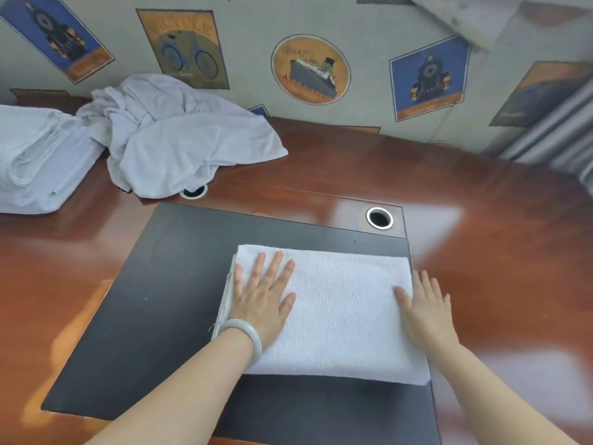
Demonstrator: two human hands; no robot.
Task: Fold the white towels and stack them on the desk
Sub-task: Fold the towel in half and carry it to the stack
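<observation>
A folded white towel lies flat on the black inlay of the brown desk. My left hand presses flat on the towel's left part, fingers spread; a pale bangle sits on that wrist. At the towel's right edge my right hand rests with straight fingers, its thumb on the cloth. A heap of unfolded white towels lies at the back left. Left of the heap stands a stack of folded white towels.
Two round cable holes are set in the desk, one behind the towel and one partly under the heap. A wall with picture wallpaper rises right behind the desk. Grey ridged panels stand at the far right.
</observation>
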